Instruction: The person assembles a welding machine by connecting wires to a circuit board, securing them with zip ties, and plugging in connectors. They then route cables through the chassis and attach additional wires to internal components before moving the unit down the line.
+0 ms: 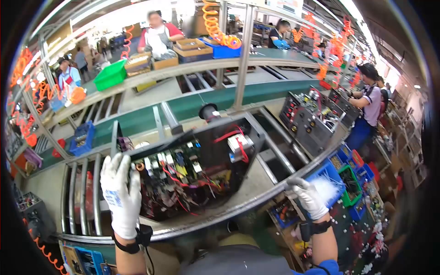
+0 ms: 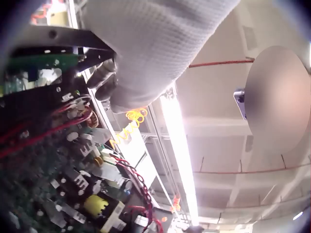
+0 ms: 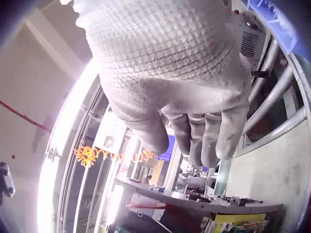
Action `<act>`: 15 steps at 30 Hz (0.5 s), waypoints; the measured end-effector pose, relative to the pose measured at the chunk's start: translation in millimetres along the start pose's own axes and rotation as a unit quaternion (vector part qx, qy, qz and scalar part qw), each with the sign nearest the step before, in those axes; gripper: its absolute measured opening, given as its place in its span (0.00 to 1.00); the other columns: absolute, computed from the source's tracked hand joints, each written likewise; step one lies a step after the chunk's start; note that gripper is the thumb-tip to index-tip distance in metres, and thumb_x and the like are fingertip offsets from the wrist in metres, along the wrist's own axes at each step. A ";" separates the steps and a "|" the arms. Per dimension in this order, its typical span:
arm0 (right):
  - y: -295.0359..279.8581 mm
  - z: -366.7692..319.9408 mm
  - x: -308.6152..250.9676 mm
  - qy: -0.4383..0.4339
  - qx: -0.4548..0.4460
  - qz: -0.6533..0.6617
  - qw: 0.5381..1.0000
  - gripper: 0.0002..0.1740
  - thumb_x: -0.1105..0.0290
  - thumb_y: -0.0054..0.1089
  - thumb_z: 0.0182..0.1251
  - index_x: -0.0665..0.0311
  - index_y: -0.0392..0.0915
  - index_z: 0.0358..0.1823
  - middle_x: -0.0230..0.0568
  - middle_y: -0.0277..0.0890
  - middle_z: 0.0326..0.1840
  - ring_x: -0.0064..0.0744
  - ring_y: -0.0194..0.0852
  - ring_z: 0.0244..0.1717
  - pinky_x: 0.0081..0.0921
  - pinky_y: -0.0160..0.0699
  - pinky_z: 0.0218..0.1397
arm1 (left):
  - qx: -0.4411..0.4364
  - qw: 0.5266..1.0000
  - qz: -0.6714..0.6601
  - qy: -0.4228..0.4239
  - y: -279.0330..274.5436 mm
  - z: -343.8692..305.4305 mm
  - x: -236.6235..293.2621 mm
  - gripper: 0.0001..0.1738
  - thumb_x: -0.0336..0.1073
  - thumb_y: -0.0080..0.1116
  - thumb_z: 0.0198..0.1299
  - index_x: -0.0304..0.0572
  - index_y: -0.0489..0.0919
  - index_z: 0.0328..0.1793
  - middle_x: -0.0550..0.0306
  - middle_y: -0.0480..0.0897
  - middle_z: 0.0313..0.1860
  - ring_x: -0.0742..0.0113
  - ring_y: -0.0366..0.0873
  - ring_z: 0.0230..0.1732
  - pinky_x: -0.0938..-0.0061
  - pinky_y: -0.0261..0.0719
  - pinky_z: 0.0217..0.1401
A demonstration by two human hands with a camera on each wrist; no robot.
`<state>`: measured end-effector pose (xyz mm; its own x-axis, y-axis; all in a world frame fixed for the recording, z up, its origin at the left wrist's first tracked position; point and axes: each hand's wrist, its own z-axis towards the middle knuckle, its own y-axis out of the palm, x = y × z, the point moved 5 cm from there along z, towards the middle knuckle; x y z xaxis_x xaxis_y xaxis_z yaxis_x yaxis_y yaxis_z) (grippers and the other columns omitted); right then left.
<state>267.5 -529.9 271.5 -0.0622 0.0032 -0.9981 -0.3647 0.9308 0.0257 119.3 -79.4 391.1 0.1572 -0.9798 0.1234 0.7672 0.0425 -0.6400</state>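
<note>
An open dark metal chassis [image 1: 247, 176] lies on the line before me, filled with circuit boards [image 1: 183, 160], red wires and white connectors. My gloved left hand [image 1: 120, 192] is at the chassis's left edge, its fingers pointing up and nearly straight. In the left wrist view, the dark-tipped glove fingers [image 2: 103, 80] come right beside a dark metal bracket [image 2: 58, 36] of the chassis. My gloved right hand [image 1: 311, 197] hovers over the front right rail, near a blue bin with white strands [image 1: 326, 185]. Its fingers [image 3: 197, 145] hang loosely bent with nothing between them in the right wrist view.
Metal rollers [image 1: 85, 197] flank the chassis. A second open unit [image 1: 316, 114] stands farther right, near a person [image 1: 369, 101]. Small parts bins, including a green one [image 1: 350, 185], sit at the lower right. A metal post [image 1: 243, 59] rises behind the chassis.
</note>
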 end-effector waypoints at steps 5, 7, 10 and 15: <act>58.3 40.6 -65.5 -0.149 -0.013 -0.048 0.988 0.37 0.64 0.64 0.65 0.74 0.59 0.70 0.49 0.71 0.62 0.37 0.69 0.62 0.32 0.67 0.67 | 0.043 0.993 -0.100 -0.052 -12.4 -12.2 5.7 0.35 0.32 0.59 0.57 0.41 0.66 0.73 0.38 0.65 0.72 0.40 0.62 0.72 0.53 0.58 0.74; 74.5 80.0 -86.6 -0.168 -0.030 -0.219 0.961 0.35 0.69 0.61 0.65 0.73 0.60 0.70 0.46 0.71 0.62 0.31 0.69 0.61 0.29 0.66 0.66 | 0.048 0.997 -0.064 -0.025 -33.5 -36.9 23.7 0.41 0.37 0.61 0.55 0.41 0.61 0.77 0.32 0.59 0.75 0.36 0.58 0.73 0.51 0.56 0.74; 118.4 108.0 -110.9 -0.176 -0.071 -0.114 0.975 0.29 0.70 0.56 0.68 0.70 0.65 0.69 0.40 0.73 0.62 0.29 0.70 0.60 0.27 0.64 0.67 | -0.016 0.968 -0.183 -0.173 -29.3 -118.6 25.4 0.37 0.35 0.65 0.50 0.39 0.68 0.70 0.32 0.69 0.66 0.32 0.70 0.62 0.48 0.67 0.65; 93.8 174.8 -95.4 -0.285 -0.182 -0.270 0.901 0.21 0.70 0.45 0.76 0.80 0.68 0.62 0.55 0.72 0.63 0.38 0.72 0.61 0.30 0.69 0.65 | -0.083 0.907 -0.024 -0.413 -47.7 -299.2 27.9 0.29 0.40 0.61 0.59 0.35 0.71 0.65 0.40 0.74 0.62 0.46 0.74 0.61 0.59 0.70 0.66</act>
<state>401.6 -379.1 359.2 0.6660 -0.1307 -0.7345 -0.4862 0.6707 -0.5602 -99.0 -167.2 198.2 0.5900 -0.4960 0.6370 0.6929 -0.0939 -0.7149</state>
